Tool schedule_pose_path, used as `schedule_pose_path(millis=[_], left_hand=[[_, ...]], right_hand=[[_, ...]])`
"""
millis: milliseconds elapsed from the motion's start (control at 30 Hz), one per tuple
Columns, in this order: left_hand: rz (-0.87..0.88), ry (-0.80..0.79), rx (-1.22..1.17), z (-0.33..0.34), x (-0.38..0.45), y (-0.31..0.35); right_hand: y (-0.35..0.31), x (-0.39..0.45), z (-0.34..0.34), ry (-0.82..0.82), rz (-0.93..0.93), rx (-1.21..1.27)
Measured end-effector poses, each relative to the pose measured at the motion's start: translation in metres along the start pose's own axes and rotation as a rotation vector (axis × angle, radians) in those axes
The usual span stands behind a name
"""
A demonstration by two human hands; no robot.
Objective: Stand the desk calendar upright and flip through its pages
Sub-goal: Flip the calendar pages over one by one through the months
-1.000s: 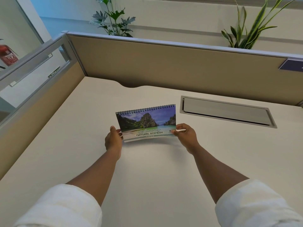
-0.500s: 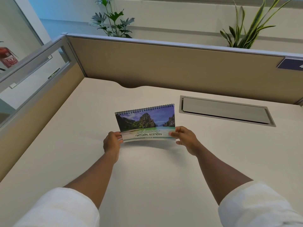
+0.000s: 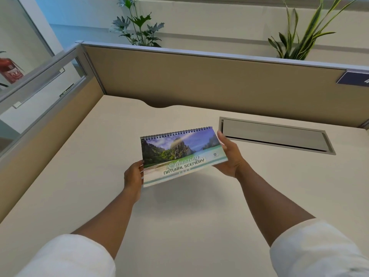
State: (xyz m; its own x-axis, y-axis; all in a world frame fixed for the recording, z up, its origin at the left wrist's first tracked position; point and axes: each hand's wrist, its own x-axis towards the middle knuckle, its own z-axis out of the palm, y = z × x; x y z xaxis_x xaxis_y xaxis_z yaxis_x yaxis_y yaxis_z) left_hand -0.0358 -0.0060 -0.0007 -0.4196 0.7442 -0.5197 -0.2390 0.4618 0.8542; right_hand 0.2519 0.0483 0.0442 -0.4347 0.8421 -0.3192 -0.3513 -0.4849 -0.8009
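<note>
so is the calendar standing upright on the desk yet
No, the calendar is held tilted above the desk, gripped at its ends by the left hand and right hand, its shadow falling below.

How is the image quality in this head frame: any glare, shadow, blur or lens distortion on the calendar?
Head view: soft, even light; the calendar casts a faint shadow on the desk beneath it. A pale glare patch sits on the cover's rock peak. Cover text is slightly soft but readable. Wide-angle bending shows along the partition top edge.
</note>
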Motion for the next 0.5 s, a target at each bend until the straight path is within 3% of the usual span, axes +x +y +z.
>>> schedule_pose_path(millis=[233, 500], left_hand=[[0.107, -0.053, 0.111, 0.001, 0.004, -0.008], [0.142, -0.033, 0.160, -0.003, 0.005, -0.010]], right_hand=[[-0.026, 0.014, 0.018, -0.097, -0.115, 0.212], [-0.041, 0.025, 0.030, -0.046, -0.179, 0.198]])
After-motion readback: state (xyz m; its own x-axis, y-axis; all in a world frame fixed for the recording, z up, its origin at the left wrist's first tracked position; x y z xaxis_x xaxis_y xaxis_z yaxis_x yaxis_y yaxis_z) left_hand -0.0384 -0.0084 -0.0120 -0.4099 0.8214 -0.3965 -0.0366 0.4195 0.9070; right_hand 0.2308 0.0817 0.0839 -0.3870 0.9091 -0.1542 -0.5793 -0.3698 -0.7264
